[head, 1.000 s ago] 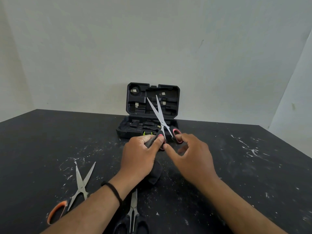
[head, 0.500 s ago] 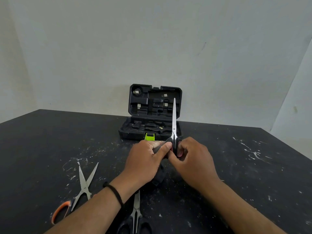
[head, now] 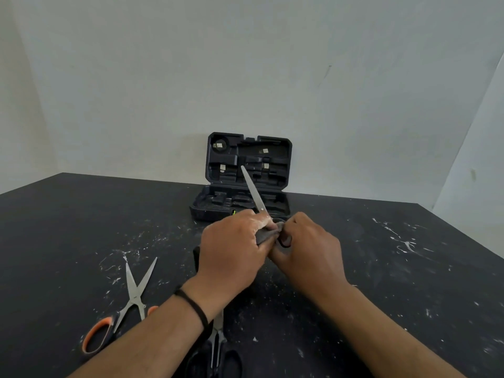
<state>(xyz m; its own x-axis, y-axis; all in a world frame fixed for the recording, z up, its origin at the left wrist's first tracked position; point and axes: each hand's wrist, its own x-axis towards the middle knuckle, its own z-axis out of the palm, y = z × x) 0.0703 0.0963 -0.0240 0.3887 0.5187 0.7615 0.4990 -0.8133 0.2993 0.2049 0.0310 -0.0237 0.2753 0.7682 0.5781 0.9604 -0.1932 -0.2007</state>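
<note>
Both hands meet just in front of the open tool case [head: 278,159], my left hand [head: 231,256] pinching a grey cloth [head: 265,236] round the pivot of the scissors [head: 254,191], likely to wipe it, my right hand [head: 311,249] gripping the handles to steady the closed, upward-pointing blades.

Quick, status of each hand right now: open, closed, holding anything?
Left hand: closed, grips a dark cloth wrapped on the scissors at the base of the blades.
Right hand: closed, grips the scissors by the handles.
</note>
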